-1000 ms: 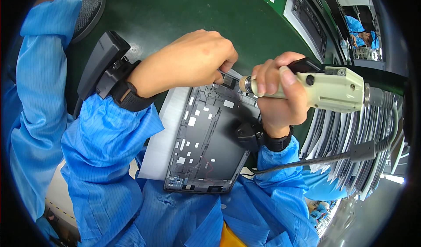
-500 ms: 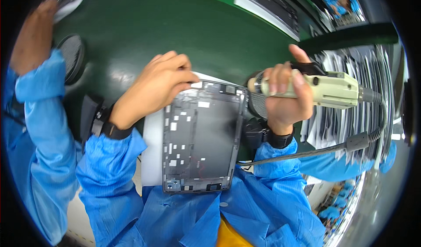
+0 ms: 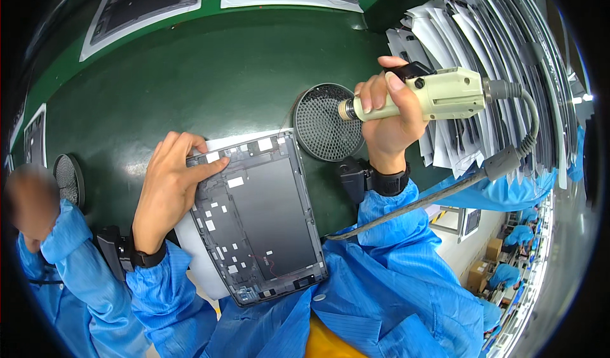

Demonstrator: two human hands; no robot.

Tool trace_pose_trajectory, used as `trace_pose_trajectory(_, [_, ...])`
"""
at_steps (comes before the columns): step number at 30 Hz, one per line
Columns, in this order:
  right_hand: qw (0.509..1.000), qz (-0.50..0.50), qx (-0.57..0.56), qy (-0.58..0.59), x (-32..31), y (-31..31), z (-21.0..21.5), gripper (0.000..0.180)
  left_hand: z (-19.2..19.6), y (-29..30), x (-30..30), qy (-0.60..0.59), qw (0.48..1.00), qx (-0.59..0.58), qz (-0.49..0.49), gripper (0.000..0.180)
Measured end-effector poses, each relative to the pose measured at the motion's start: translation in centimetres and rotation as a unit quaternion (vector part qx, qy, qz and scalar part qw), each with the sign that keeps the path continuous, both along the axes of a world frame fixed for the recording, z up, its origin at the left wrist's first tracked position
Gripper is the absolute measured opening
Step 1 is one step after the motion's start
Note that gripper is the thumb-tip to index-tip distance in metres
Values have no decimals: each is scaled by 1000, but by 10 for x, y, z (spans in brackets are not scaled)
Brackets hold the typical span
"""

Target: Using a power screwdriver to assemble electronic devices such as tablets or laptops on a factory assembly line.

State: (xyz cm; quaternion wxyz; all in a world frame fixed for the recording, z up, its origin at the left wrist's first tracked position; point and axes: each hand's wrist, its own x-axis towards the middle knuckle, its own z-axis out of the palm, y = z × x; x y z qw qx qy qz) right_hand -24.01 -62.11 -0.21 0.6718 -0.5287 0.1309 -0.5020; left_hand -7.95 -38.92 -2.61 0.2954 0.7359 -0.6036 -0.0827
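Observation:
A dark tablet housing (image 3: 270, 215) with small white stickers and a thin red wire lies tilted on a white sheet (image 3: 198, 256), close against my body. My left hand (image 3: 166, 183) grips its far left corner, thumb on top and the other fingers bent at the edge. My right hand (image 3: 389, 113) is wrapped round a pale green electric screwdriver (image 3: 454, 94), which points left. The screwdriver's nose is over a round black dish (image 3: 324, 135) with a grid of holes and small screws at its far side. The bit is hard to make out.
Upright white and dark sheets (image 3: 470, 59) stand in a dense row at the right. The screwdriver's thick cable (image 3: 413, 202) loops back across my right sleeve. Further housings (image 3: 143, 5) lie along the far edge. At left are a co-worker's sleeve (image 3: 89, 256) and another dish (image 3: 68, 179).
My view has swung to the right. The housing now looks more tilted, and my left thumb lies on its corner. The screwdriver's nose is now over the dish, which shows more fully.

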Motion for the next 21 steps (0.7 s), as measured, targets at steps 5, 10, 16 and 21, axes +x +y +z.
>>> trace_pose_trajectory(5, [1000,-7,6,0,0,-4,0,25,3,-1,3,9,1000,3,-9,41])
trace_pose_trajectory(10, [1000,8,13,-2,8,-1,-2,23,2,5,6,30,1000,2,-4,41])
trace_pose_trajectory(16, [1000,-6,18,11,6,-6,-6,21,0,-1,5,49,999,-4,-1,40])
trace_pose_trajectory(21, [1000,-6,15,9,7,-6,-6,21,1,1,6,45,999,-11,-5,38])
